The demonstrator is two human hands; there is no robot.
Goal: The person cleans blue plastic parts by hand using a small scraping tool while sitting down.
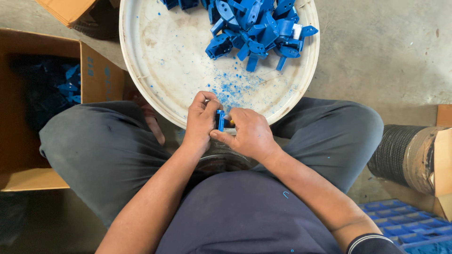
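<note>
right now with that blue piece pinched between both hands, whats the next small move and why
Probably finish trimming the small blue part: the left hand and right hand both grip it over the white tub, where blue shavings lie scattered.

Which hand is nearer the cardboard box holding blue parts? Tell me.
Left. The left hand lies on the side toward the cardboard box; the right hand is farther, beyond the small blue part between them.
</note>
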